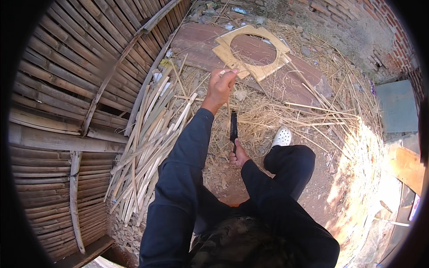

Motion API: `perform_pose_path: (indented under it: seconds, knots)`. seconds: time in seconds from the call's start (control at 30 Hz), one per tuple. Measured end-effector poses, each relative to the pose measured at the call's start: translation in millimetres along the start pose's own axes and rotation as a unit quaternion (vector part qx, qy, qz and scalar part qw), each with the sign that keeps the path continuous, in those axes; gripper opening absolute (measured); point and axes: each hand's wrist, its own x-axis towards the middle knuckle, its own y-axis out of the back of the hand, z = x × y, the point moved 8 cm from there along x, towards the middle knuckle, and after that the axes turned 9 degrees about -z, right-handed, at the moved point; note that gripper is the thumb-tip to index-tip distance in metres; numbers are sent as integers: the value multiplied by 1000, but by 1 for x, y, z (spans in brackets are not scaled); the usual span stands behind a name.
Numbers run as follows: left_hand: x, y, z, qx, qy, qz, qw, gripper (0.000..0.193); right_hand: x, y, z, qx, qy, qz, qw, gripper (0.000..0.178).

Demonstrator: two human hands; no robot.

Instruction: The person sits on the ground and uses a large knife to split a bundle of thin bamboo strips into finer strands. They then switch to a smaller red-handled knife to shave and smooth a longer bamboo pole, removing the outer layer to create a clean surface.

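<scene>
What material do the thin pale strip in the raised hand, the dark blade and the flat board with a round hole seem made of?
Thin pale strip: likely split bamboo, matte, fibrous, like the slats piled nearby. Dark blade: probably metal, dull black. Flat board with round hole: apparently plywood, pale, unpainted, sawn edges.

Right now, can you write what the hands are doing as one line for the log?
left hand: raised, gripping thin bamboo strip | right hand: holds dark knife upright against strip | beside: bamboo strip pile

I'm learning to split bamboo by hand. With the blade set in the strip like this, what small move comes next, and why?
Probably ease the knife further down the strip: the left hand grips its top end, and the right hand holds the dark blade upright against it.
</scene>
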Motion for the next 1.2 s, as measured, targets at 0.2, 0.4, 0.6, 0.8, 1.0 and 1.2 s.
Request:
perform_pose_path:
  seconds: [0.2, 0.4, 0.6, 0.8, 1.0, 1.2]
  knots:
    - [-1, 2, -1, -2, 2, 1, 1000, 40, -38, -56, -68, -175, 169, 153, 958, 48]
    - [-6, 8, -5, -21, 10, 8, 1000, 41, -83, -129, -130, -368, 493, 135, 777, 37]
    - [4, 8, 0, -106, 33, 21, 994, 41, -7, 61, -34, -604, 130, 367, 695, 52]
    - [-13, 29, -1, -65, 16, 27, 997, 41, 5, 6, 5, 44, -45, 40, 997, 55]
    - [-12, 22, 4, -46, -1, 20, 999, 40, -43, -48, -73, -358, 281, 228, 861, 46]
    - [-16, 19, -2, -36, 18, 21, 999, 39, -89, -119, -102, -474, 424, 215, 742, 43]
